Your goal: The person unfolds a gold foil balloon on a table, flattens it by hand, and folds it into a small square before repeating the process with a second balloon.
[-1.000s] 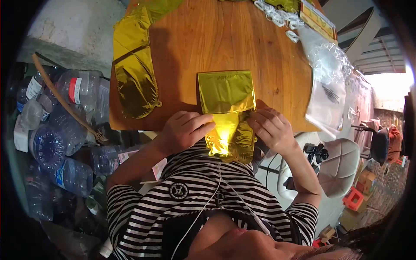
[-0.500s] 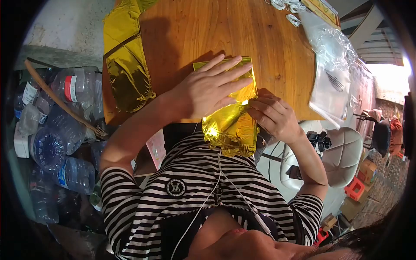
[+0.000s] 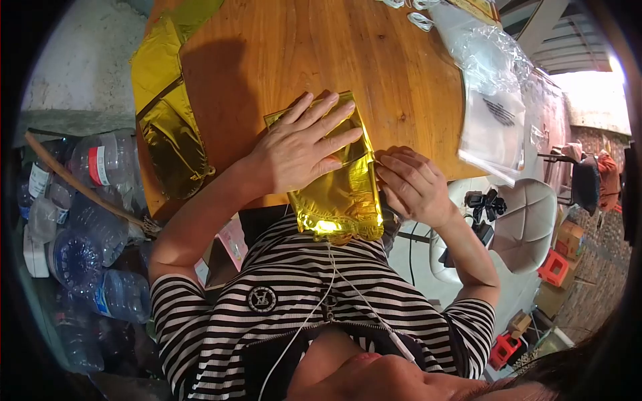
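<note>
A shiny gold foil sheet (image 3: 341, 194) lies folded at the front edge of the wooden table (image 3: 414, 93), its lower part reaching past the edge toward my striped shirt. My left hand (image 3: 301, 147) rests flat on the upper part of the foil with its fingers spread. At the foil's right edge my right hand (image 3: 414, 184) has its fingers bent and pinched together against the foil. More gold foil (image 3: 160, 100) lies along the table's left side, with a crinkled lower end.
Clear plastic bags (image 3: 495, 127) lie at the table's right edge, near white string loops (image 3: 420, 21). Plastic bottles (image 3: 110, 157) and a curved stick (image 3: 80, 177) are at the left. A pale padded chair (image 3: 528, 227) and red stools (image 3: 554, 267) are at the right.
The foil under my hands now lies flatter and is tilted slightly, its lower end straighter. Both hands remain on it. The whole view has shifted a little.
</note>
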A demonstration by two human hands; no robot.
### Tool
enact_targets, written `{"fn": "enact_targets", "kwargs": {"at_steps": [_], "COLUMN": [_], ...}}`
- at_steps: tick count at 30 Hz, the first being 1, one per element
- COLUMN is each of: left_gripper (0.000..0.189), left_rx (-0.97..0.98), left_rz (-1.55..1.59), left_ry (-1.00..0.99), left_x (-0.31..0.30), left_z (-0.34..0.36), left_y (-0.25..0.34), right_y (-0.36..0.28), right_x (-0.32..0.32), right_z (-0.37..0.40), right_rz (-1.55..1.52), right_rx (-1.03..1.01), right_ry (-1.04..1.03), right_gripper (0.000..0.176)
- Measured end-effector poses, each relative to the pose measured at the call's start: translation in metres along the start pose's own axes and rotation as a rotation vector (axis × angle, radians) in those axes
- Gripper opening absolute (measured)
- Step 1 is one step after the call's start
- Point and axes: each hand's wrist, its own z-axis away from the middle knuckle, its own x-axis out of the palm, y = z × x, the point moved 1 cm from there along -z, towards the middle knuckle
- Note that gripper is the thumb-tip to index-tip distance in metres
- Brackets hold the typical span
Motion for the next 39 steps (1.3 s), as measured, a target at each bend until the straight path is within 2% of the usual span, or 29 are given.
{"fn": "enact_targets", "kwargs": {"at_steps": [4,16,23,26,28,29,31,32,34,35,36,39], "left_gripper": [0.060,0.061,0.062,0.064,0.066,0.066,0.067,0.066,0.066,0.064,0.062,0.061], "left_rx": [0.019,0.020,0.022,0.020,0.016,0.020,0.015,0.018,-0.012,0.002,0.017,-0.006], "left_rz": [-0.034,-0.006,0.017,0.032,0.044,0.040,0.036,0.036,0.028,0.011,-0.008,-0.013], "left_ry": [0.033,0.064,0.068,0.057,0.043,0.047,0.046,0.046,0.042,0.059,0.077,0.053], "left_x": [0.000,0.000,-0.002,-0.001,0.000,0.000,0.001,0.001,0.003,0.005,0.006,0.012], "left_z": [0.000,-0.001,-0.002,-0.001,0.000,0.000,0.000,-0.001,0.001,0.001,0.001,0.004], "left_y": [0.000,-0.001,0.000,-0.001,-0.001,-0.001,-0.001,-0.001,-0.001,-0.001,-0.002,-0.003], "right_y": [-0.002,0.015,0.015,0.019,0.022,0.020,0.014,0.013,0.014,0.014,0.014,0.014], "right_x": [0.003,-0.004,-0.003,-0.002,-0.003,-0.003,-0.008,-0.008,-0.004,0.001,0.004,0.007], "right_z": [-0.005,-0.012,-0.002,0.007,0.010,0.006,-0.012,-0.015,-0.019,-0.018,-0.016,-0.012], "right_rz": [0.014,-0.102,-0.125,-0.146,-0.138,-0.143,-0.123,-0.134,-0.086,0.032,0.019,0.046], "right_rx": [0.197,0.116,0.056,-0.035,-0.033,-0.037,-0.003,-0.012,-0.159,-0.217,-0.242,-0.156], "right_ry": [-0.001,-0.179,-0.209,-0.163,-0.172,-0.172,-0.291,-0.292,-0.439,-0.434,-0.429,-0.433], "right_gripper": [0.041,0.032,0.029,0.032,0.047,0.047,0.068,0.068,0.079,0.078,0.078,0.068]}}
